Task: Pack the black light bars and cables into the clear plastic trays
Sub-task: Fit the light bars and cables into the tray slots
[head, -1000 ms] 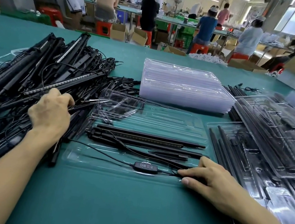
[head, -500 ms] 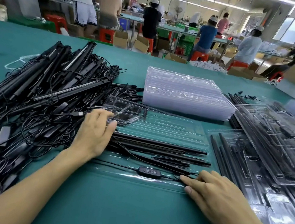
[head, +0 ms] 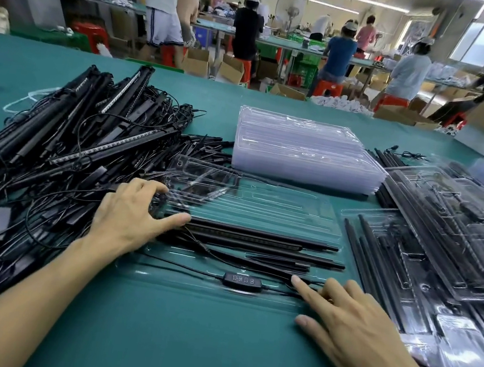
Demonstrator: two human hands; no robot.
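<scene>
Bar pile (head: 54, 160) cut off at left edge, packed trays (head: 456, 240) at right; controller (head: 242, 281) button marks illegible.

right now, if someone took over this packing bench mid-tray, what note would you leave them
Left hand: open, fingers spread, pressing the left ends of the light bars in the front tray.
Right hand: open, index finger extended onto the tray just right of the inline controller.
Done: several bars lie in the front tray; filled trays lie overlapping on the right.
Left: seat the controller, finish this tray, then work through the loose pile on the left, taking empties from the clear stack behind.
</scene>
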